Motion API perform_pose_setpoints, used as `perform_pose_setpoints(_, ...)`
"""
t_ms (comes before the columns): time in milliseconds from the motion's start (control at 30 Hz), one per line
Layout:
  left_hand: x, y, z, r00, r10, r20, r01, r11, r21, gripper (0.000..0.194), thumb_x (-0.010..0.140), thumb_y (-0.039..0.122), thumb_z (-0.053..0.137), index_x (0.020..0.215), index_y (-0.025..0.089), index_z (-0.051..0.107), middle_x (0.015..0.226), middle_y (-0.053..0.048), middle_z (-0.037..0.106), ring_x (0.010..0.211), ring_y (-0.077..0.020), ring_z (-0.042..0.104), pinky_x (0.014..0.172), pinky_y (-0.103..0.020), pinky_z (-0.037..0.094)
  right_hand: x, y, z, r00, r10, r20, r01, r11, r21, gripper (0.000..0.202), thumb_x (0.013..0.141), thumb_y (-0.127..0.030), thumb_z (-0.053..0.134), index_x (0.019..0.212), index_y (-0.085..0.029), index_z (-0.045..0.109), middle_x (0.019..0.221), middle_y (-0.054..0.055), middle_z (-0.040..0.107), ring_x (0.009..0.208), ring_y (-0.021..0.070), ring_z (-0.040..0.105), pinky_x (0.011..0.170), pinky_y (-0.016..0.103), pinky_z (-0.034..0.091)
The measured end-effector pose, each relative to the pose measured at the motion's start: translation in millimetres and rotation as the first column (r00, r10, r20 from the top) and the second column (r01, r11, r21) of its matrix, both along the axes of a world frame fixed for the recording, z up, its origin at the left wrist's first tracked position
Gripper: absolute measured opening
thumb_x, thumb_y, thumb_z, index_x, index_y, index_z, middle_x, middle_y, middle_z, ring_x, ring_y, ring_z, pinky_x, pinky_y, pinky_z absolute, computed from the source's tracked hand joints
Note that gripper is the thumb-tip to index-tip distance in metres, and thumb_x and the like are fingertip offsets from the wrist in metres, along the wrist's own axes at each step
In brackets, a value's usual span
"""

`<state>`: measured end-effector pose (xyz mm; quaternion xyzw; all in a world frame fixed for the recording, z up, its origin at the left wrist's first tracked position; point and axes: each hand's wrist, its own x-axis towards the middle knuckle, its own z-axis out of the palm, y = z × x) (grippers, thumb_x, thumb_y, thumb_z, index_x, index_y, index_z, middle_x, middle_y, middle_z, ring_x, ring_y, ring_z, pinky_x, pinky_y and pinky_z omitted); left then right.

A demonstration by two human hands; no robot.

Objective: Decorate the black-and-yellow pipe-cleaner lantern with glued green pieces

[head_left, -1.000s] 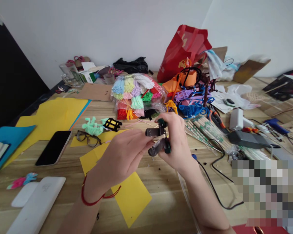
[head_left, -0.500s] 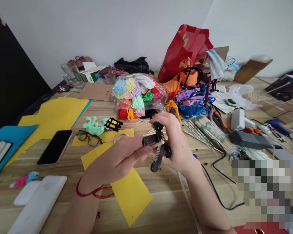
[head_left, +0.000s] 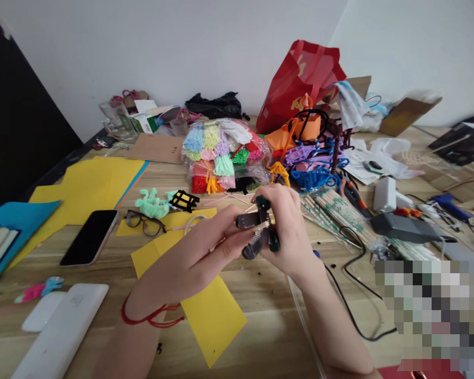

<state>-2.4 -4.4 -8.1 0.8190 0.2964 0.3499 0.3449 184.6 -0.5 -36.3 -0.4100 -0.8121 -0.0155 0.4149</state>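
My right hand (head_left: 286, 226) is wrapped round the dark green handles of a black hand tool (head_left: 256, 226), above the middle of the table. Between the tool's jaws lies the end of a thin pale wooden stick (head_left: 261, 226). My left hand (head_left: 205, 252), with a red cord at the wrist, pinches the stick from the left, its fingers touching the tool's jaws. Below my left hand are yellow paper pieces (head_left: 215, 321). A small black frame with a yellow panel (head_left: 184, 200) lies behind the hands, next to a mint-green fuzzy figure (head_left: 153, 204).
Bagged coloured pipe cleaners (head_left: 223, 152) sit behind the hands. Glasses (head_left: 144, 223) and a phone (head_left: 90, 238) lie left. On the right are bundled sticks (head_left: 339, 210), pliers (head_left: 353, 195), a black cable (head_left: 347, 305) and a blue glue gun (head_left: 450, 205). A red bag (head_left: 300, 84) stands behind.
The tool's handles and jaws have closed closer together round the stick. Both hands have shifted slightly to the right.
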Motion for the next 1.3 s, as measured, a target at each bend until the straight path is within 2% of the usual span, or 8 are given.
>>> perform_pose_setpoints(133,-0.1,-1.9,1.4,0.999,-0.021,-0.031,0.025,0.991,0.128,0.021,0.104,0.024,0.037,0.092,0.022,0.054,0.078,0.003,0.063,0.067,-0.0126,0.055,0.062,-0.023,0.045,0.9,0.8,-0.8,1.0,-0.013,-0.001,0.013,1.0,-0.006,0.038,0.078,-0.018,0.052,0.113,-0.026,0.039,0.101,0.006,0.059,0.096,0.0276,0.057,0.09,0.045,0.039)
perform_pose_setpoints(267,-0.1,-1.1,-3.9,0.998,0.007,-0.059,0.003,0.985,0.171,0.019,0.102,0.018,0.04,0.093,0.022,0.056,0.08,0.003,0.066,0.069,-0.0128,0.058,0.063,-0.024,0.044,1.8,2.0,-2.0,1.0,-0.018,-0.009,0.018,1.0,-0.005,0.039,0.078,-0.017,0.051,0.114,-0.025,0.039,0.1,0.006,0.058,0.095,0.0274,0.056,0.091,0.045,0.04)
perform_pose_setpoints(467,-0.7,2.2,-5.4,0.997,0.058,-0.053,-0.041,0.961,0.272,0.028,0.102,0.02,0.037,0.079,0.021,0.053,0.07,0.003,0.062,0.06,-0.0126,0.053,0.057,-0.025,0.042,0.7,2.3,-1.8,0.998,0.058,-0.032,-0.06,0.996,-0.062,0.047,0.076,-0.015,0.052,0.122,-0.021,0.04,0.118,0.014,0.055,0.115,0.0316,0.053,0.097,0.047,0.043)
perform_pose_setpoints(633,-1.1,1.7,-2.8,0.997,0.041,-0.067,-0.021,0.96,0.28,0.027,0.102,0.02,0.036,0.082,0.02,0.054,0.074,0.002,0.063,0.065,-0.0126,0.056,0.06,-0.024,0.044,0.3,1.4,-1.0,0.998,0.058,-0.039,-0.06,0.997,-0.048,0.047,0.077,-0.017,0.053,0.122,-0.021,0.04,0.118,0.014,0.056,0.114,0.0324,0.054,0.096,0.048,0.043)
perform_pose_setpoints(867,0.8,2.1,-1.5,0.998,0.011,-0.054,0.002,0.971,0.24,0.026,0.102,0.021,0.037,0.079,0.021,0.05,0.072,0.001,0.061,0.064,-0.0139,0.053,0.059,-0.026,0.041,0.3,1.9,0.2,1.0,0.022,-0.015,-0.022,1.0,-0.01,0.037,0.08,-0.02,0.051,0.114,-0.024,0.04,0.106,0.009,0.059,0.1,0.0286,0.057,0.088,0.044,0.041)
perform_pose_setpoints(1033,0.2,2.2,-5.1,0.996,-0.002,-0.086,0.021,0.976,0.217,0.023,0.101,0.019,0.037,0.085,0.02,0.054,0.077,0.001,0.062,0.066,-0.0134,0.053,0.062,-0.025,0.043,0.6,3.4,-2.2,1.0,-0.012,-0.008,0.012,1.0,-0.01,0.034,0.078,-0.019,0.05,0.11,-0.025,0.04,0.099,0.006,0.059,0.095,0.0268,0.056,0.09,0.045,0.04)
perform_pose_setpoints(1167,0.7,3.5,-7.2,0.998,0.009,-0.06,0.007,0.965,0.263,0.022,0.102,0.02,0.037,0.093,0.02,0.056,0.081,0.001,0.066,0.07,-0.0134,0.056,0.063,-0.025,0.044,0.0,2.8,-2.5,0.999,-0.018,-0.026,0.017,0.999,-0.045,0.043,0.072,-0.013,0.051,0.112,-0.025,0.042,0.101,0.007,0.059,0.098,0.0281,0.057,0.092,0.046,0.042)
perform_pose_setpoints(1300,-8.1,6.6,-5.1,0.993,0.091,-0.078,-0.071,0.971,0.23,0.023,0.105,0.026,0.037,0.09,0.021,0.055,0.077,0.002,0.063,0.067,-0.0117,0.057,0.062,-0.023,0.043,0.7,6.3,-5.8,0.998,0.036,-0.052,-0.042,0.993,-0.112,0.07,0.063,-0.004,0.048,0.13,-0.022,0.039,0.129,0.014,0.053,0.126,0.0303,0.049,0.105,0.048,0.041)
